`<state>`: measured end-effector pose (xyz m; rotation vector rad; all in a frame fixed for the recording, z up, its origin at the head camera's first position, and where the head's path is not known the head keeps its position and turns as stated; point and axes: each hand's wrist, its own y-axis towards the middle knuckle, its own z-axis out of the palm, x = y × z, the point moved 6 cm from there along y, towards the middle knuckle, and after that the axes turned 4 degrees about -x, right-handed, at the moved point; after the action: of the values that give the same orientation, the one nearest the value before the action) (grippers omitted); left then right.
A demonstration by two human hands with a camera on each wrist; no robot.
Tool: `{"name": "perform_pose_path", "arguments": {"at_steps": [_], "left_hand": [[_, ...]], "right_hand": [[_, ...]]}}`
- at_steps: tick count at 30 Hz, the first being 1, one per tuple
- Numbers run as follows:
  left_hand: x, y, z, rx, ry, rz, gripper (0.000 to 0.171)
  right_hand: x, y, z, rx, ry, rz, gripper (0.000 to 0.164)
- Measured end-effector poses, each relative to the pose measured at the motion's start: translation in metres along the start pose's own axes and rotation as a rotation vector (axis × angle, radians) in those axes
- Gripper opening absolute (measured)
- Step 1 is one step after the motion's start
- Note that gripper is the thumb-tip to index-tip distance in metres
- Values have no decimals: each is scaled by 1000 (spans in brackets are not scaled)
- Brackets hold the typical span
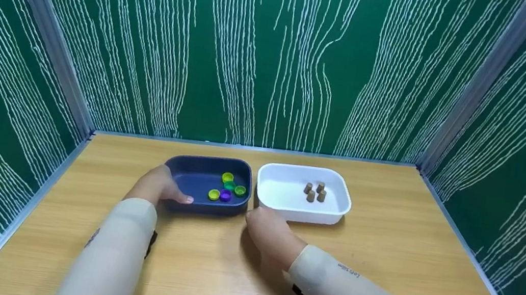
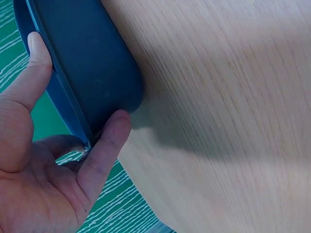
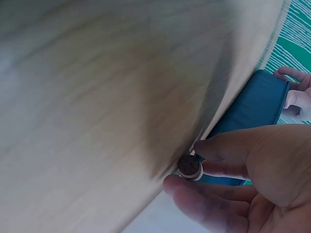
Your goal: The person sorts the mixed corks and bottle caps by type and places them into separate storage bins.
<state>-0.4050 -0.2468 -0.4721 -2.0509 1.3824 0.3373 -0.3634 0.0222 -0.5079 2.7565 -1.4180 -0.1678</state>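
Observation:
At its left end, my left hand [image 1: 157, 185] grips a dark blue tray [image 1: 192, 174], thumb over the rim and fingers around the corner. Several small round cups [image 1: 225, 195] in yellow, green and purple lie towards the right of this tray. My right hand [image 1: 274, 235] is over the table just in front of the gap between the blue tray and a white tray [image 1: 283, 186]. Between its thumb and fingers it pinches a small cork [image 3: 189, 166], hidden by the hand in the head view. Several brown corks [image 1: 310, 196] stand in the white tray.
The two trays stand side by side on a wooden table [image 1: 380, 267]. Green panels [image 1: 224, 59] with white wavy lines rise at the back and both sides, joined by grey metal posts [image 1: 466, 94].

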Motion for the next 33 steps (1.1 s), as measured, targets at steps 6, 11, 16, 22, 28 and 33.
{"name": "perform_pose_path", "arguments": {"at_steps": [6, 11, 16, 22, 28, 33], "left_hand": [[-1, 2, 1, 13, -13, -8, 119], [-2, 4, 2, 19, -26, -27, 120], [-4, 0, 1, 16, -24, -22, 120], [-5, -9, -3, 33, -18, -4, 123], [0, -9, -6, 31, 16, 22, 124], [0, -14, -7, 41, -1, 28, 125]], "right_hand": [[-3, 4, 1, -2, 74, 34, 11], [-5, 3, 1, 0, 126, 53, 11], [-6, -1, -2, 30, 205, 86, 8], [-6, -10, -21, 36, 259, 78, 19], [-17, -13, -48, -57, 407, 34, 12], [-40, -12, -66, -153, 417, 67, 10]]}}
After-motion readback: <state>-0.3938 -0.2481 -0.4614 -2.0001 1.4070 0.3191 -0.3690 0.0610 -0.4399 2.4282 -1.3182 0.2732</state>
